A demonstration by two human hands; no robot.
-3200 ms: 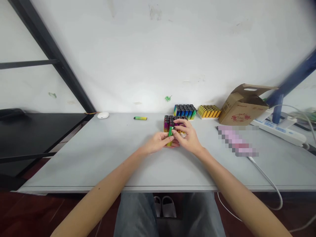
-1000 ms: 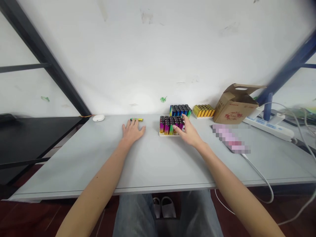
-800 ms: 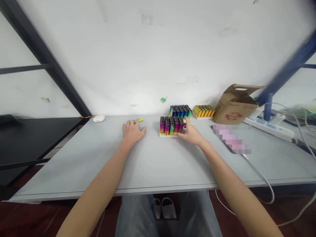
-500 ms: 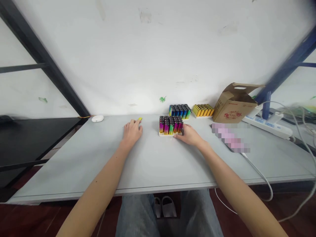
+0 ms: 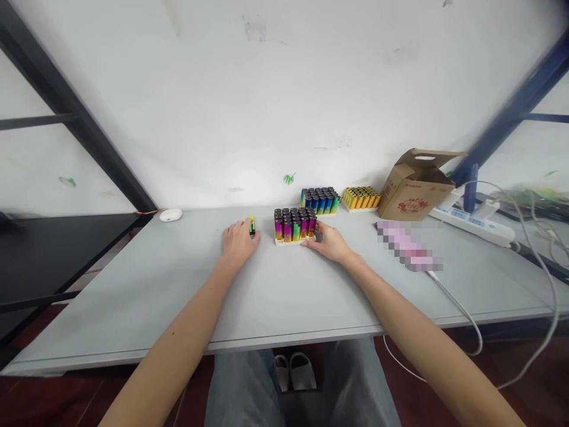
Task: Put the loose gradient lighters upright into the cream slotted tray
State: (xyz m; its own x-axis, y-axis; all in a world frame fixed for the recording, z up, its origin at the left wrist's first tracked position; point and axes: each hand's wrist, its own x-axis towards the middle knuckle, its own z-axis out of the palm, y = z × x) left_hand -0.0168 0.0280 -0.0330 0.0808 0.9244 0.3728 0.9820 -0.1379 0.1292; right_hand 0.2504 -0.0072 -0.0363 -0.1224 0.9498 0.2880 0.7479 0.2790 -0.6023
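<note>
Two hands: both on the grey table (image 5: 178,296), flanking the rainbow tray.
Landmark: rainbow tray (image 5: 294,224), a white base packed with upright multicoloured lighters, black tops up.
Left hand (image 5: 237,242): just left of the rainbow tray, fingers curled around a loose lighter, wrist down on the table.
Loose lighter (image 5: 252,225): green-yellow, sticks out of the left hand's fingertips, roughly upright, between the hand and the rainbow tray, not touching the tray as far as I can tell.
Right hand (image 5: 325,242): at the rainbow tray's front right corner, fingers loosely extended and lying against the tray's base. Holds nothing; contact with the tray looks like touching, no wrap around it.
Blue tray (image 5: 319,200): directly behind the rainbow tray and slightly right, near the wall; blue-green lighters, black tops.
Yellow tray (image 5: 360,198): behind and further right of the rainbow tray, just beside the blue tray.
Cardboard box (image 5: 413,188): well right of the rainbow tray, flap open, past the yellow tray.
Blurred pink item (image 5: 406,246): right of the rainbow tray, beyond the right hand, white cable running from its near end off the table edge.
Power strip (image 5: 473,222): far right of the rainbow tray, behind the box.
White oval case (image 5: 171,214): well left of the rainbow tray, by the wall.
</note>
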